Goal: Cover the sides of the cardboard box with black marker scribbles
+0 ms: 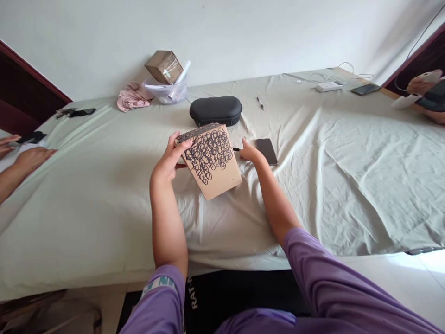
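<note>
My left hand (170, 160) grips a cardboard box (222, 174) by its upper left side, the thumb lying on the front face. The box is tilted. Black looping scribbles cover the upper part of that face, and the top side is darkly marked too. On the box's right, my right hand (248, 150) is closed around a black marker (236, 149), whose dark end points at the box's right side. Whether the tip touches the cardboard I cannot tell. Just right of this hand lies a dark phone (267, 151).
A black zip case (215, 110) sits behind the box on the cloth-covered table (104, 222). Farther back are a pen (260, 103), a pink cloth (134, 97), a plastic basket (170, 94) with another box (164, 67), and a power strip (329, 86). Other people's hands show at both sides.
</note>
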The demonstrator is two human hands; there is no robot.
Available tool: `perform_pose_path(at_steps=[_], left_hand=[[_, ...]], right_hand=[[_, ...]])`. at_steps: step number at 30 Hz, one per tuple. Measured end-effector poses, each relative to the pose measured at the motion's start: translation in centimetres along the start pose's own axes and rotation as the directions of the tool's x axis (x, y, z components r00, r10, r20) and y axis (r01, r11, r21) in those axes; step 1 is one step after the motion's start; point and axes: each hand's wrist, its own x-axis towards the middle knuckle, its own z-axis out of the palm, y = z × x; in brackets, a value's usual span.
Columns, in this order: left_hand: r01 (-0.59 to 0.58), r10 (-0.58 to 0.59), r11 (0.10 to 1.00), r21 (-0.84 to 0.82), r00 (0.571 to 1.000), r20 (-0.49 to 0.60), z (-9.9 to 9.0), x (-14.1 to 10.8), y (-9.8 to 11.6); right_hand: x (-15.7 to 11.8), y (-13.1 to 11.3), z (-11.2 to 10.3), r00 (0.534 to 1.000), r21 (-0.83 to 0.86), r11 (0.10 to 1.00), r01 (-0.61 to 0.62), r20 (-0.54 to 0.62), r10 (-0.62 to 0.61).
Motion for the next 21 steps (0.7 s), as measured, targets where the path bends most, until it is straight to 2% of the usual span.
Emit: perform_pose_path(at_steps=[3, 8, 10, 12, 14, 15, 17, 19, 21], left_hand=[[0.077, -0.077, 0.997, -0.011, 0.996, -0.041, -0.2, 0.1, -0.1], [0.080, -0.083, 0.996, -0.036, 0.994, -0.065, -0.5, 0.2, -0.2], [0.084, -0.086, 0.995, -0.045, 0.994, -0.060, -0.6, 0.4, -0.4], [0.093, -0.096, 0.994, -0.056, 0.994, -0.057, -0.7, 0.7, -0.7], [0.102, -0.106, 0.993, -0.064, 0.992, -0.063, -0.7, 1.0, -0.9], [0.104, -0.109, 0.992, -0.065, 0.992, -0.065, -0.8, 1.2, -0.9], [0.105, -0.109, 0.992, -0.064, 0.992, -0.071, -0.9, 1.3, -1.0], [0.101, -0.105, 0.993, -0.062, 0.992, -0.074, -0.9, 1.3, -1.0], [0.100, -0.106, 0.993, -0.066, 0.991, -0.083, -1.0, 1.3, -1.0]], right_hand=[[-0.8, -0.3, -1.2, 0.996, -0.010, 1.000, -0.028, 0.086, 0.029], [-2.6, -1.2, -3.5, 0.998, 0.023, 1.000, 0.012, 0.064, -0.013], [-3.1, -1.6, -4.4, 0.997, 0.152, 0.986, 0.063, 0.023, -0.067], [-3.7, -2.1, -5.1, 0.988, 0.439, 0.885, 0.152, -0.057, -0.141], [-4.2, -2.6, -5.5, 0.966, 0.716, 0.658, 0.234, -0.096, -0.239], [-4.5, -2.9, -5.6, 0.947, 0.794, 0.551, 0.258, -0.093, -0.308], [-5.0, -3.5, -5.5, 0.887, 0.854, 0.425, 0.301, -0.086, -0.454], [-5.6, -4.5, -4.7, 0.827, 0.852, 0.370, 0.372, -0.122, -0.549], [-6.2, -5.6, -3.2, 0.782, 0.827, 0.316, 0.464, -0.215, -0.584]])
